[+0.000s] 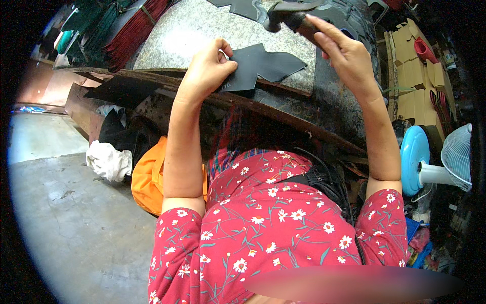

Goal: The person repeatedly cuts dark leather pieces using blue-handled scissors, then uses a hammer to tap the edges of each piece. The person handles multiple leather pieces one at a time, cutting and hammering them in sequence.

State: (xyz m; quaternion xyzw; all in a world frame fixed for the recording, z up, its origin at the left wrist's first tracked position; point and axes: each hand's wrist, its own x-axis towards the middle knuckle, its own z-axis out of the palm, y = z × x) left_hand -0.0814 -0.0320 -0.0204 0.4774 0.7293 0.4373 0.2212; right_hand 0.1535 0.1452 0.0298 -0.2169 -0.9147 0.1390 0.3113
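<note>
A black flat piece cut in an angular shape, like leather (263,66), lies over the front part of a speckled stone slab (169,48). At its left end my left hand (207,71) is closed, the thumb and fingers pinching its edge. My right hand (347,55) grips a hammer (305,28) by its dark handle, the index finger stretched along it. The hammer's metal head is at the slab's far right, beyond the black piece; whether it touches the surface I cannot tell. Another black cut piece (245,8) lies at the slab's far edge.
Bundles of dark red cords (136,33) and green cords (96,30) sit at the far left. On the right are cardboard boxes (411,76) and a white and blue fan (415,159). An orange cloth (147,177) and white crumpled bag (109,160) are below the bench's left side.
</note>
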